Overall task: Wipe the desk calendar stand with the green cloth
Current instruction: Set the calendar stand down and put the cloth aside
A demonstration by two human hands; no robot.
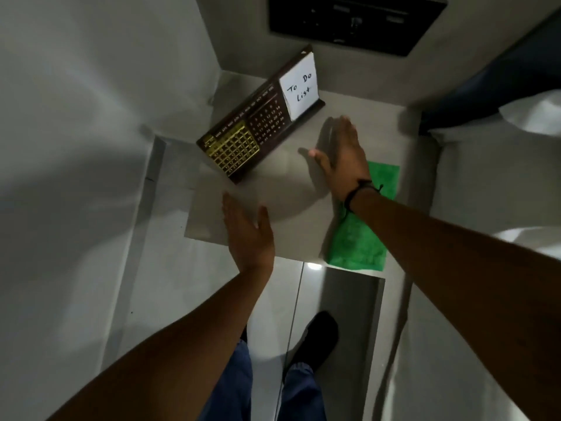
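The dark brown desk calendar stand leans upright at the back of a grey shelf, with gold date tiles at its left end and a white "To Do List" note at its right end. A folded green cloth lies flat at the shelf's right front, partly under my right forearm. My right hand hovers flat with fingers extended, just right of the stand and above the cloth's far end. Near the shelf's front edge, my left hand is held out flat, holding nothing.
Grey walls close in on the left and behind. A black framed panel hangs on the back wall. A bed with dark and white bedding is at the right. Below the shelf are glossy floor tiles, my blue trousers and a black shoe.
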